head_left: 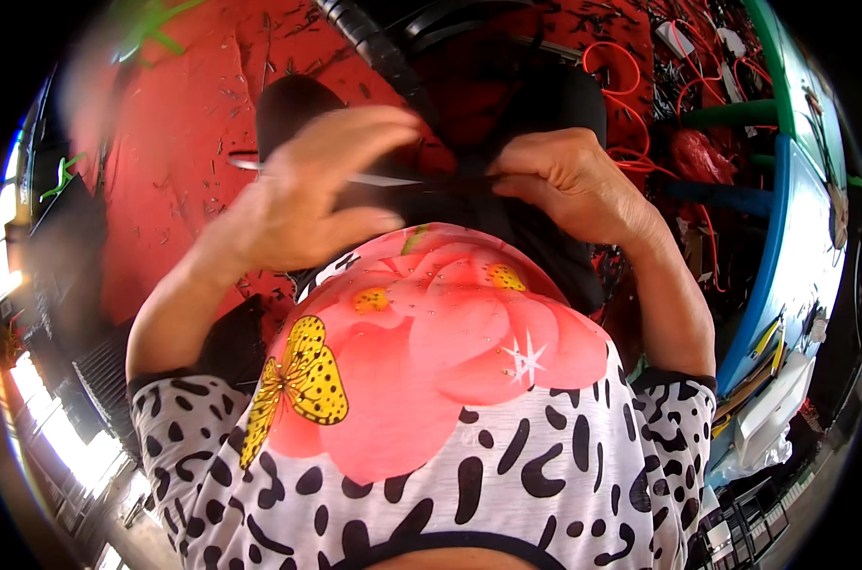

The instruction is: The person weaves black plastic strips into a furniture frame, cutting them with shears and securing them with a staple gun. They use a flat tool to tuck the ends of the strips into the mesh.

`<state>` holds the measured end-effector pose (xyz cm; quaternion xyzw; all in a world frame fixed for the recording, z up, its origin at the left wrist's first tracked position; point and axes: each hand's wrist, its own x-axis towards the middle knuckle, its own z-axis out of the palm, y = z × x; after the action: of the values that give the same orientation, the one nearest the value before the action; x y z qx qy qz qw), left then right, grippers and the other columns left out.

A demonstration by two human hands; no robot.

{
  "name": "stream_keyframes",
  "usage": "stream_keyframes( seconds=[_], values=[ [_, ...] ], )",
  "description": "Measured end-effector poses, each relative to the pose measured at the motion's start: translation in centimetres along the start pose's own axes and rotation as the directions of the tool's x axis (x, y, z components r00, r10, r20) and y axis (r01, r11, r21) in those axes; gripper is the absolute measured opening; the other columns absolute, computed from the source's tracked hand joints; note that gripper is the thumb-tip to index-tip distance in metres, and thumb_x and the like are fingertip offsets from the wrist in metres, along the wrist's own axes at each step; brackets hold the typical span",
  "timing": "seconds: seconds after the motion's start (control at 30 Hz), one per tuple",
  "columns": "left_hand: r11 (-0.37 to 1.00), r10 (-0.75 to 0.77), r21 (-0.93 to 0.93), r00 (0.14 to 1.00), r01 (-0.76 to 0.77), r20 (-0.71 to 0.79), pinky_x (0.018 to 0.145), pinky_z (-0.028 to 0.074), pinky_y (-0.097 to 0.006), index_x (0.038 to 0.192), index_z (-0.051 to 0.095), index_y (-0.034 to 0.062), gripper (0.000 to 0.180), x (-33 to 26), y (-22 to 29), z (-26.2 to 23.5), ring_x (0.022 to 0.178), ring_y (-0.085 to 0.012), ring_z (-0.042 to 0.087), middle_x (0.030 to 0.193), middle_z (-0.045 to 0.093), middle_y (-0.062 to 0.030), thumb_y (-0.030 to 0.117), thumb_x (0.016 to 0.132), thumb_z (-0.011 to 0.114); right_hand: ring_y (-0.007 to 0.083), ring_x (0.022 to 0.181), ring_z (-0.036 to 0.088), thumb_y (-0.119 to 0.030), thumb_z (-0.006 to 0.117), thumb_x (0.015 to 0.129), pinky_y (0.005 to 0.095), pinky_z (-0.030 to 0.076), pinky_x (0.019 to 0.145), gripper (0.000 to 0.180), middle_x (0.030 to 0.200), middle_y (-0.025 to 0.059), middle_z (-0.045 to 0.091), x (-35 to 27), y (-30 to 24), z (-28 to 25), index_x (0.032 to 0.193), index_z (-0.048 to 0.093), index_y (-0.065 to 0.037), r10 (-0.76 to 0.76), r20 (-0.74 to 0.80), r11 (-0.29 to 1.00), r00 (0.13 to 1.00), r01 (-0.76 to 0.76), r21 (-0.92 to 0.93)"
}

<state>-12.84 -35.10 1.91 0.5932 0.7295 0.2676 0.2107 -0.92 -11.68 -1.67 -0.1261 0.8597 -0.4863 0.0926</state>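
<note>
My left hand point(298, 204) is raised in front of my chest and curled around a thin silvery blade-like tool point(246, 162) that lies level and points toward my right hand. My right hand point(574, 180) pinches the end of a thin black strand point(450, 182) stretched between the two hands. Behind the hands lies a dark bundle of black material point(545, 104). A black ribbed hose point(374, 47) slants down from the top into the bundle. My flower-and-butterfly shirt fills the lower picture and hides what is under the hands.
A red floor point(184, 114) strewn with small black scraps spreads behind. Orange cables point(621, 66) loop at the upper right beside a red bag point(697, 152). A blue and green frame point(783, 190) curves down the right side, with white and yellow items point(768, 399) below.
</note>
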Motion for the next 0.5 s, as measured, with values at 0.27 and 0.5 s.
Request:
stream_keyframes(
  seconds=[0.27, 0.5],
  values=[
    [0.742, -0.312, -0.552, 0.925, 0.381, 0.218, 0.044, 0.033, -0.022, 0.08, 0.059, -0.0053, 0.015, 0.9, -0.5, 2.5, 0.047, -0.006, 0.04, 0.054, 0.044, -0.0021, 0.009, 0.084, 0.054, 0.0154, 0.064, 0.057, -0.01, 0.06, 0.078, 0.0255, 0.044, 0.058, 0.016, 0.073, 0.0081, 0.061, -1.0, 0.0, -0.7, 0.091, 0.061, -0.002, 0.107, -0.181, 0.979, 0.978, -0.072, 0.19],
    [0.608, -0.415, -0.554, 0.823, 0.569, 0.389, 0.045, 0.03, -0.018, 0.08, 0.062, -0.0048, 0.019, -0.3, -3.2, 2.2, 0.048, -0.0025, 0.036, 0.053, 0.042, 0.0022, 0.012, 0.086, 0.054, 0.004, 0.063, 0.048, -0.007, 0.06, 0.079, 0.0189, 0.041, 0.057, 0.015, 0.072, -0.0015, 0.058, -4.9, 4.6, -1.7, 0.091, 0.061, 0.002, 0.436, -0.058, 0.82, 0.898, -0.37, 0.438]
  ],
)
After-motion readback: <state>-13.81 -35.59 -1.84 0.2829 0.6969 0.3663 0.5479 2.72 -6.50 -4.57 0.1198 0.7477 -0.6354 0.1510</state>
